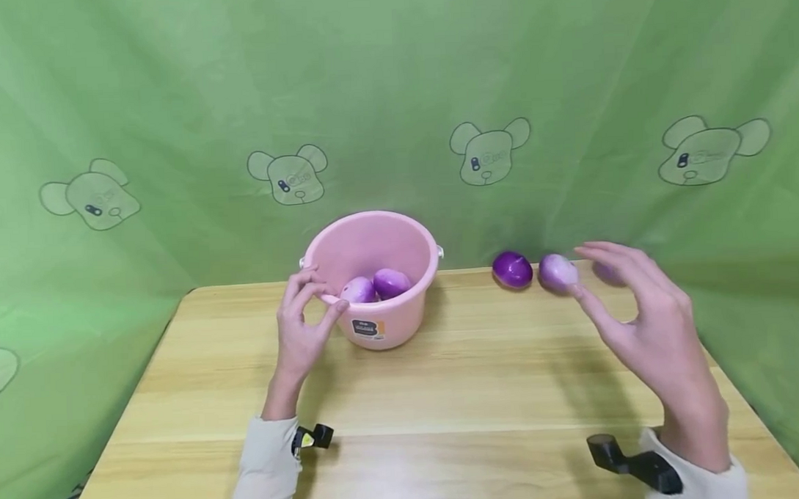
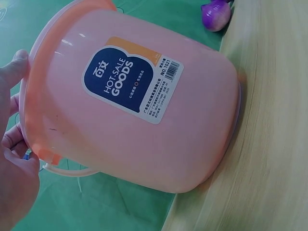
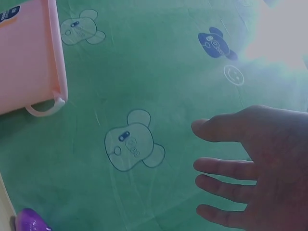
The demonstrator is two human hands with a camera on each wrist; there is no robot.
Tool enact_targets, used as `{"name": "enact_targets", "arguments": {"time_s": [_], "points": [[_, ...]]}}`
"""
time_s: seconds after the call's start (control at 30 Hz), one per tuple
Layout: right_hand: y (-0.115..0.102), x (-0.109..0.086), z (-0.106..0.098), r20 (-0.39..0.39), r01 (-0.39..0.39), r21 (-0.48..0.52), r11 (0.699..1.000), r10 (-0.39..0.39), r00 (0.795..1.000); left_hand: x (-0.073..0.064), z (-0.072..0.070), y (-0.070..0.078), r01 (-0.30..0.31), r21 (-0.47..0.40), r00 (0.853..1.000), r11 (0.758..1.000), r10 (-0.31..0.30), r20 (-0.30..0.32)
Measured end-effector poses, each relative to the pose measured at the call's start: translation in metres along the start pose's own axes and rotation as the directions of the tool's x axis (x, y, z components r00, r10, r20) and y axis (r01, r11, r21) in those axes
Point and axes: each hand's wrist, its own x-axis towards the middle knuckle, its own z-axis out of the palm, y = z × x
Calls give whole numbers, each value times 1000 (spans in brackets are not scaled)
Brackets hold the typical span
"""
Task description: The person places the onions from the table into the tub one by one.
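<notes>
A pink bucket (image 1: 402, 321) stands upright on the table, with two purple-and-white onions (image 1: 392, 283) visible inside it. My left hand (image 1: 299, 330) holds the near-left part of its rim between thumb and fingers; the left wrist view shows the thumb (image 2: 15, 70) at the rim. Over the right side of the table hovers my right hand (image 1: 663, 328), fingers extended and apart from the thumb, holding nothing. Near its fingertips lie a pale purple onion (image 1: 557, 272) and another onion (image 1: 609, 274) partly hidden behind the hand. A darker purple onion (image 1: 512, 270) lies left of these.
The wooden table (image 1: 405, 403) has its back edge against a green curtain (image 1: 381, 96) printed with mouse-like heads. A label (image 2: 132, 79) is stuck on the bucket's side. The bucket's handle (image 3: 45, 109) hangs behind its rim.
</notes>
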Motion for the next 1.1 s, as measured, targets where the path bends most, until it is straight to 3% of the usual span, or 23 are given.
{"name": "enact_targets", "arguments": {"time_s": [0.23,0.6,0.83,1.1], "points": [[14,-2,-9,-33,-14,-16,1000,13,999,0,0,0,6,-3,1000,1000,-6,2],[32,-11,-26,-48,-139,-15,990,138,989,-2,0,1,2,-7,1000,1000,-2,-9],[48,-15,-35,-22,-239,-46,970,238,971,-1,3,1,-5,-6,1000,1000,5,-9],[63,-21,-41,-18,-286,-97,953,286,958,-2,1,2,5,-6,1000,1000,-5,-8]]}}
